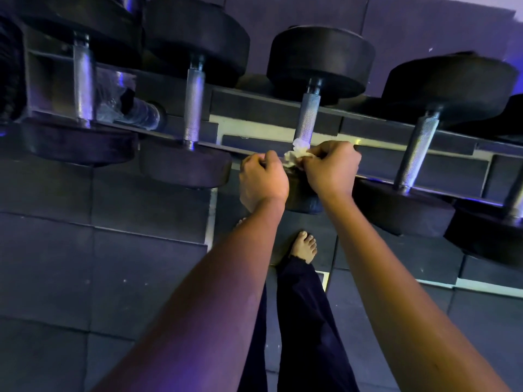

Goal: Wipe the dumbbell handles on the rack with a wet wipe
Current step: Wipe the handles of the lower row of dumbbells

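— Two hands are working one wipe, am I reading that right?
— Yes. Both are reaching out from the body, close together. The right hand (332,168) is pinching the crumpled white wet wipe (295,155) between thumb and fingertips. The left hand (263,179) is curling its fingers onto the wipe's other edge, so neither is lying open.
— Where is the wipe sitting?
— Between the two hands, bunching up just past the knuckles and touching the near end of a handle (308,117).
— Which way is that handle running?
— Straight away from the hands, leaning slightly toward the right hand's side. The near head (304,200) is lying under both wrists, and the far head (321,60) is sitting well beyond the fingertips.
— So which hand is taking the stroke?
— The right, I am guessing. It is sitting nearer the bar, almost in line with it, and would be pushing the wipe forward along the shaft.
— How is the handle looking?
— Silvery and knurled, catching violet light. No wetness is showing, and I cannot tell whether it is clean.
— And beyond?
— A second handle (194,106) is lying off to the left hand's side and a third handle (417,154) off to the right hand's, both resting across the dark rack (368,127).
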